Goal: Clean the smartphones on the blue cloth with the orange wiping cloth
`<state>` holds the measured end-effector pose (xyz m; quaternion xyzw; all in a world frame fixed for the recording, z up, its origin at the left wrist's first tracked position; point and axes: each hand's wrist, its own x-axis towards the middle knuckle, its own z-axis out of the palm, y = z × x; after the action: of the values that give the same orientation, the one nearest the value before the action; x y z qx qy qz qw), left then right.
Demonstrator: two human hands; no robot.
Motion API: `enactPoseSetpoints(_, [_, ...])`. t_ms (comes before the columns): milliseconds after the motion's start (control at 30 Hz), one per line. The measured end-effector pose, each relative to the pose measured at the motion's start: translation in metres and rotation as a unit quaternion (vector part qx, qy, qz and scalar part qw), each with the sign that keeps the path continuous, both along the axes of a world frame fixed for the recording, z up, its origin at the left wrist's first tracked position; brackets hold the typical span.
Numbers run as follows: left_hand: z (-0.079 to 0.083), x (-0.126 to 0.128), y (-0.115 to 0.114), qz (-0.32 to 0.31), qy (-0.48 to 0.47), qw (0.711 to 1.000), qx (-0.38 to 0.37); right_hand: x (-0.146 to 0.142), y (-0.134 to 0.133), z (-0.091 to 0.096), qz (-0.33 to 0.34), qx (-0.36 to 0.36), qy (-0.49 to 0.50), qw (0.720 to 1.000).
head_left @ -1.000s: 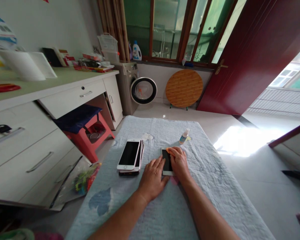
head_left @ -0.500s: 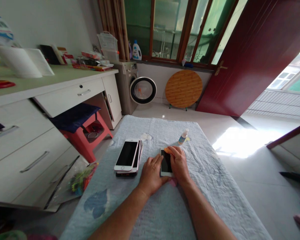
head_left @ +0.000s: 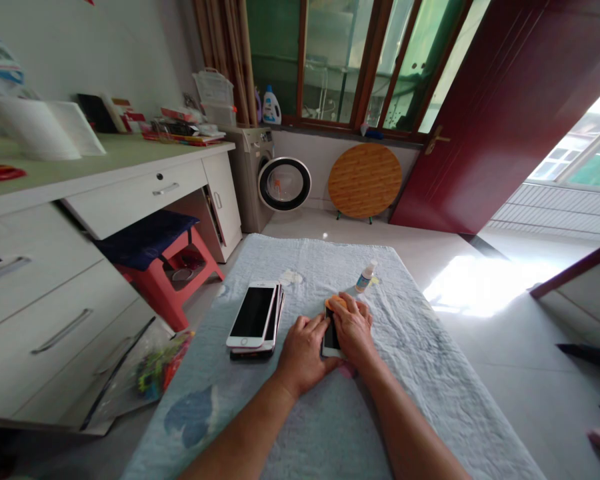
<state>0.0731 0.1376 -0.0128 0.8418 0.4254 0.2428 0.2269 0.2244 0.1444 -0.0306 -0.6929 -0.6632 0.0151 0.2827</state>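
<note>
A white-framed smartphone [head_left: 331, 340] with a dark screen lies on the cloth-covered table, partly hidden by both hands. My left hand [head_left: 305, 350] grips its left edge, with the thumb stretched along the near end. Over the far end of the screen, my right hand [head_left: 354, 327] presses down a small orange cloth [head_left: 336, 303], which its fingers partly cover. Left of my hands is a stack of phones, a white one [head_left: 253, 313] on top with its black screen up. A small spray bottle [head_left: 365, 277] with a blue label stands just beyond my right hand.
A pale blue cloth [head_left: 320, 257] covers the table. On the left are a desk [head_left: 140, 180] and a red stool [head_left: 175, 287]. Farther back stand a washing machine [head_left: 255, 180] with its round door swung out and a folded round wooden table [head_left: 365, 180].
My right hand has shifted slightly left over the phone with the orange cloth, covering the screen differently. My left hand stays at the phone's edge. The whole view has tipped slightly.
</note>
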Motion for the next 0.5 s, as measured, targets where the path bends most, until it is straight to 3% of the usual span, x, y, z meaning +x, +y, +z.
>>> enactPoseSetpoints(333, [-0.0009,-0.0014,-0.0006,-0.002,-0.021,1.0,-0.003,-0.0005,-0.0038,0.01,0.062,0.001,0.019,0.998])
enactPoseSetpoints(500, [0.0013,-0.0024,-0.002,-0.008,-0.001,1.0,0.01,0.0021,-0.0047,0.0093,-0.019,0.01,-0.003,1.0])
